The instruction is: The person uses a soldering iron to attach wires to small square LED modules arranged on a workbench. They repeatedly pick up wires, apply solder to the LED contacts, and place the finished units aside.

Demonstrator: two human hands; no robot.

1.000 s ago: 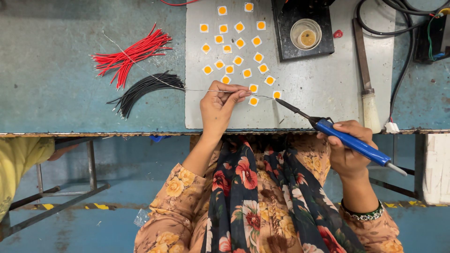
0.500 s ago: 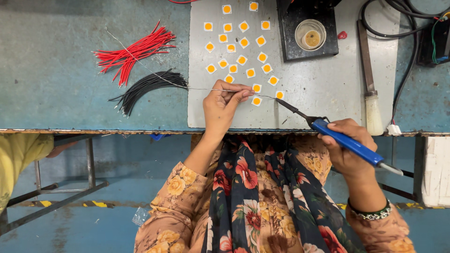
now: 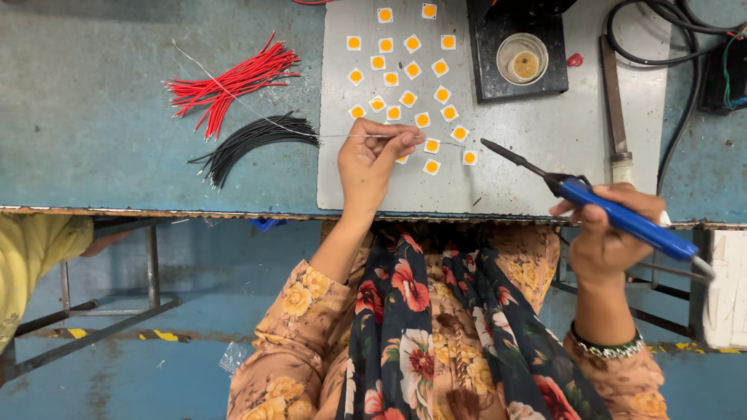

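On the grey work plate [image 3: 545, 155], small square yellow-and-white chips [image 3: 420, 78] lie scattered; the left hand [image 3: 372, 163] pinches a thin solder wire [image 3: 342, 136] over the nearest ones. The right hand [image 3: 603, 233] grips a blue-handled soldering iron [image 3: 615, 214], tip lifted just beside them. Red wires [image 3: 233, 82] and black wires [image 3: 249, 140] lie left.

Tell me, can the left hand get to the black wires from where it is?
Probably yes. The left hand rests just right of the black wires, and only bare bench lies between, though it pinches a thin solder wire.
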